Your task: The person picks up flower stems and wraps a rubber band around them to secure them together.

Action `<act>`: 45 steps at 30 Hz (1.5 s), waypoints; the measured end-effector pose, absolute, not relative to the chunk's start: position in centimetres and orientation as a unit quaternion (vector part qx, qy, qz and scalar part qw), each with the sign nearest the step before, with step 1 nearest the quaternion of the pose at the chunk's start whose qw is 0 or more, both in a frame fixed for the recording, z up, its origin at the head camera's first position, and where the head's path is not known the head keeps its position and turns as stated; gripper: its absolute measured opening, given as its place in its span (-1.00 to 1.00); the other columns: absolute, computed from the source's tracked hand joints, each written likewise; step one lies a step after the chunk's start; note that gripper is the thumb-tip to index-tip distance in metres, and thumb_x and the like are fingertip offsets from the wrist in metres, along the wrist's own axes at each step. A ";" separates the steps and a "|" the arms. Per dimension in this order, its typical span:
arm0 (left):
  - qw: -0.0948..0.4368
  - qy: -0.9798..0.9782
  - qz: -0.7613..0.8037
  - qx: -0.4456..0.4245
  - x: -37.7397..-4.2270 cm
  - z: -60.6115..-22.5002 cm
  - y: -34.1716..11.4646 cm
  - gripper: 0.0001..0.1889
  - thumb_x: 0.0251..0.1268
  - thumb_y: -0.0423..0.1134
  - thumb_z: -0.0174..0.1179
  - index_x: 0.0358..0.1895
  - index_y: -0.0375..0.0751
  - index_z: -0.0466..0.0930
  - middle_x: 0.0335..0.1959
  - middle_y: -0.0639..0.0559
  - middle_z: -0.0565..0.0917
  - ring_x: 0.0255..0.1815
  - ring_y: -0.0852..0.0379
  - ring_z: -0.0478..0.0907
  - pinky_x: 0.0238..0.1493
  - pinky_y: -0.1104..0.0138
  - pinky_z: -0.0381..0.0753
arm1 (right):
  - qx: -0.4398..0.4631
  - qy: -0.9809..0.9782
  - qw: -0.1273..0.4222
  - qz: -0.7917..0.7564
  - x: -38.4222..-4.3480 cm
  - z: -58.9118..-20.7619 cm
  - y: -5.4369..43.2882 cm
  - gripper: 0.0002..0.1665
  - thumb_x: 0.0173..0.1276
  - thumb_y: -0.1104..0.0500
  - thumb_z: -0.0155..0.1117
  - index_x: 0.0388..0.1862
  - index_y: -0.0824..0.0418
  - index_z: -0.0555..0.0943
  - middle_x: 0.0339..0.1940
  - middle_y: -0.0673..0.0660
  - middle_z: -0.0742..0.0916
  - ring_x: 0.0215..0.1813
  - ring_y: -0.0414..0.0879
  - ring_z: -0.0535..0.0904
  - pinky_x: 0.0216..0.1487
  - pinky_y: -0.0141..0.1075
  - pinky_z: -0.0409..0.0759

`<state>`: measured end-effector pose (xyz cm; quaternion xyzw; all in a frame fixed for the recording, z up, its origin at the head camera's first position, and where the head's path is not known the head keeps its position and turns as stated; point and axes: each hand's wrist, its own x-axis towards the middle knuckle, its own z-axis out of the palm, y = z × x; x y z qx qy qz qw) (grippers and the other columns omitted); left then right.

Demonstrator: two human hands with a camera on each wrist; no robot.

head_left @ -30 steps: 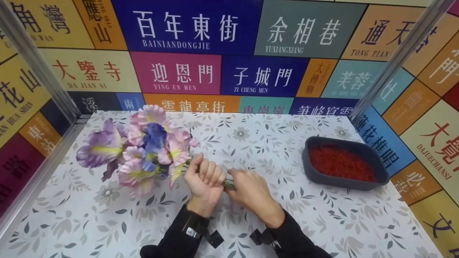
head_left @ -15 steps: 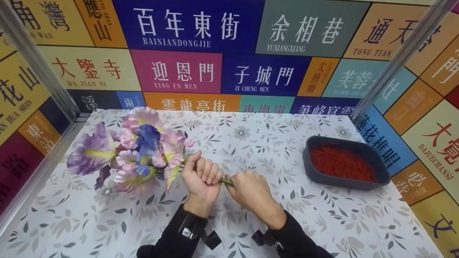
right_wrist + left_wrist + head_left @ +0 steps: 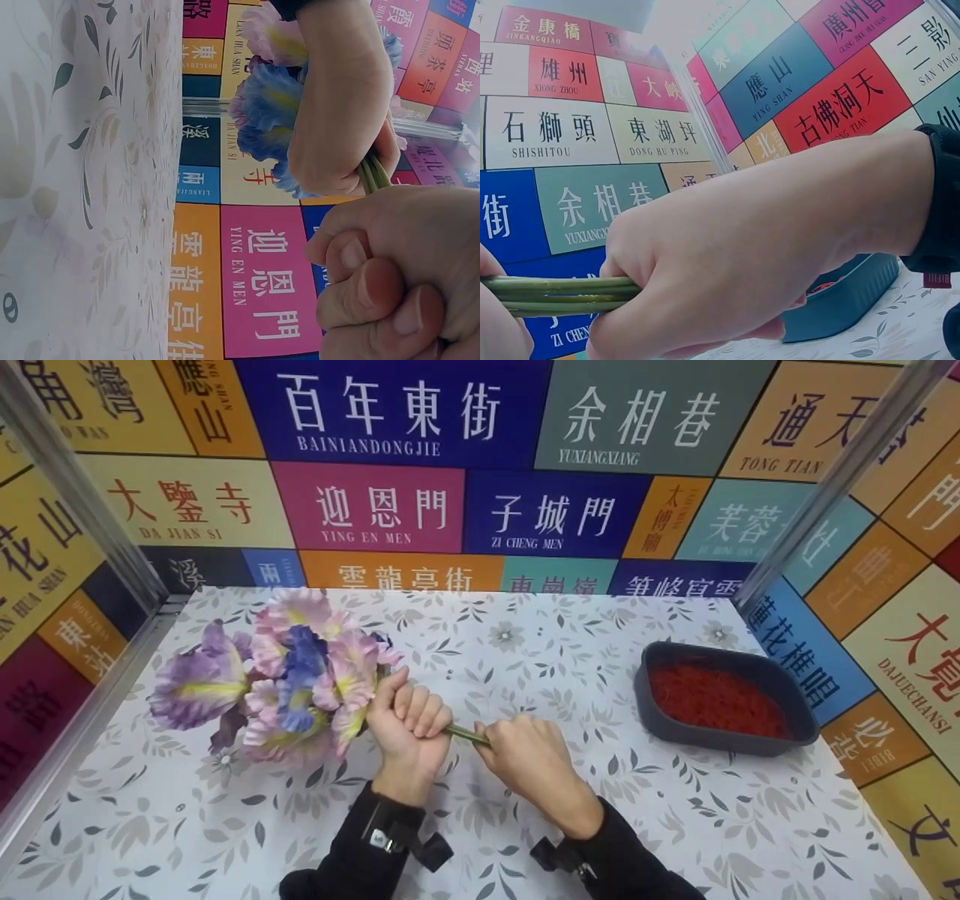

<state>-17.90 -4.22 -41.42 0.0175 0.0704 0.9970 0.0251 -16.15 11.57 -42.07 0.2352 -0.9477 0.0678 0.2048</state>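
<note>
A bouquet of irises (image 3: 300, 675) in pink, purple and blue is held above the table, blossoms to the left. My left hand (image 3: 409, 727) grips the stems just below the blossoms, fingers curled round them. Further down, my right hand (image 3: 529, 761) grips the same stems near their ends, which its fingers hide. A short length of green stems (image 3: 562, 294) shows between the hands in the left wrist view. In the right wrist view, blue and pink petals (image 3: 274, 112) appear behind the left hand (image 3: 341, 97), and the right hand's curled fingers (image 3: 367, 300) are close up.
On the right of the table (image 3: 480, 825) stands a dark grey basin (image 3: 727, 742) with red shredded filling (image 3: 716, 701) inside. A patterned cloth covers the table. Walls of coloured sign panels (image 3: 390, 420) close it in at the back and sides.
The left hand has moved a little left along with the blossoms, and the gap between the hands has widened, so more stem shows. The right hand has barely moved.
</note>
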 end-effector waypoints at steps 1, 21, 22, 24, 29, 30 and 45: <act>0.026 0.067 0.997 0.019 -17.9 -41.5 -4.3 -0.37 0.56 -0.19 -0.31 -0.88 -0.03 0.21 -0.96 0.17 0.21 -0.85 0.27 -0.10 -0.79 0.48 -0.03 | 0.237 -0.947 0.206 0.065 -16.2 -42.1 11.6 -0.36 0.44 -0.05 0.22 -0.84 0.04 0.31 -0.84 -0.06 0.34 -0.74 -0.17 0.15 -0.74 -0.32 0.14; 0.030 0.014 0.994 0.104 -18.0 -41.9 -4.8 -0.43 0.54 -0.18 -0.31 -0.81 -0.03 0.01 -0.83 0.19 -0.09 -0.83 0.26 -0.16 -0.75 0.47 -0.20 | 0.293 -0.933 0.192 0.080 -16.5 -41.7 12.0 -0.43 0.40 -0.07 0.28 -0.78 0.04 0.37 -0.81 -0.12 0.28 -0.71 -0.24 0.13 -0.70 -0.39 0.11; 0.029 0.013 0.994 0.100 -18.1 -41.9 -4.9 -0.43 0.54 -0.18 -0.31 -0.82 -0.03 0.02 -0.84 0.19 -0.08 -0.83 0.27 -0.16 -0.75 0.47 -0.20 | 0.302 -0.932 0.179 0.092 -16.5 -41.5 12.2 -0.45 0.38 -0.11 0.29 -0.75 0.04 0.39 -0.80 -0.13 0.30 -0.71 -0.25 0.14 -0.69 -0.39 0.11; 0.026 0.010 0.995 0.091 -18.2 -41.7 -5.1 -0.42 0.53 -0.19 -0.29 -0.84 -0.03 0.03 -0.85 0.19 -0.08 -0.84 0.27 -0.17 -0.76 0.48 -0.20 | 0.316 -0.930 0.144 0.118 -16.5 -40.8 12.7 -0.50 0.36 -0.19 0.31 -0.65 0.05 0.46 -0.77 -0.14 0.34 -0.69 -0.27 0.17 -0.68 -0.40 0.13; 0.014 0.002 0.997 0.074 -18.3 -41.4 -5.7 -0.40 0.52 -0.18 -0.26 -0.87 -0.04 0.10 -0.88 0.19 -0.04 -0.84 0.28 -0.18 -0.76 0.48 -0.21 | 0.305 -0.933 0.042 0.185 -16.3 -38.6 14.8 -0.45 0.27 -0.41 0.24 -0.11 0.00 0.62 -0.60 -0.16 0.60 -0.63 -0.36 0.36 -0.58 -0.45 0.34; 0.013 0.001 0.997 0.074 -18.3 -41.3 -5.8 -0.40 0.52 -0.18 -0.27 -0.87 -0.05 0.10 -0.88 0.19 -0.04 -0.84 0.28 -0.18 -0.76 0.48 -0.21 | 0.298 -0.934 0.039 0.194 -16.4 -38.1 15.4 -0.42 0.29 -0.41 0.22 0.00 -0.02 0.60 -0.55 -0.16 0.66 -0.61 -0.37 0.41 -0.54 -0.44 0.41; -0.006 -0.007 0.998 0.059 -18.6 -41.4 -6.3 -0.39 0.54 -0.18 -0.30 -0.86 -0.05 0.12 -0.90 0.18 0.02 -0.83 0.27 -0.17 -0.74 0.47 -0.21 | 0.031 -0.950 0.176 0.256 -19.0 -35.5 27.0 -0.52 0.52 -0.15 0.12 0.18 0.16 0.56 -0.36 0.15 0.77 -0.37 0.02 0.64 -0.29 -0.17 0.49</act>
